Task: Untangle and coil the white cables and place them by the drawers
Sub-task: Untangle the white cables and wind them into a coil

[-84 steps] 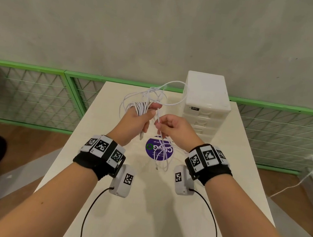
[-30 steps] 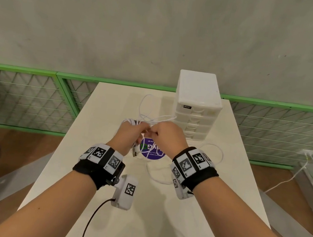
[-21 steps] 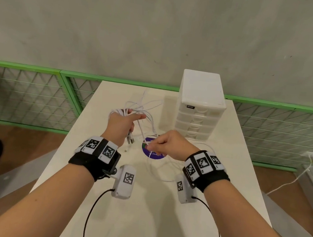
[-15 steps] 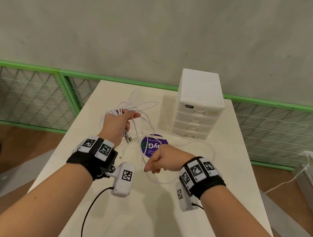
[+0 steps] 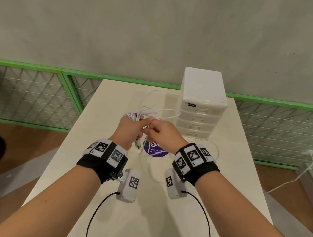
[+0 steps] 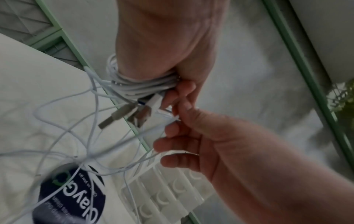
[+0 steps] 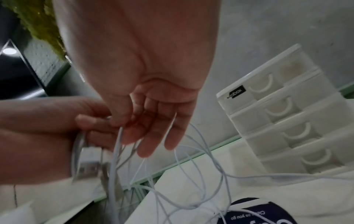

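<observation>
The left hand (image 5: pixel 131 130) gripped a coiled bundle of white cables (image 6: pixel 141 86), USB plugs (image 6: pixel 122 115) dangling below its fingers. The right hand (image 5: pixel 164 134), touching it, pinched a loose strand. The drawers (image 5: pixel 201 113) stood just beyond the right hand.

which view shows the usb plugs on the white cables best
Left wrist: the USB plugs hang metal-end out below the coil gripped by the left hand. Right wrist shows them blurred, half behind that hand. Head shows only tiny tips below the hands.

A test or lab space: pale worktop (image 5: pixel 234 166) against a bare grey wall (image 5: pixel 123 27), green mesh fencing (image 5: pixel 27 94), wood floor (image 5: pixel 38 140).
</observation>
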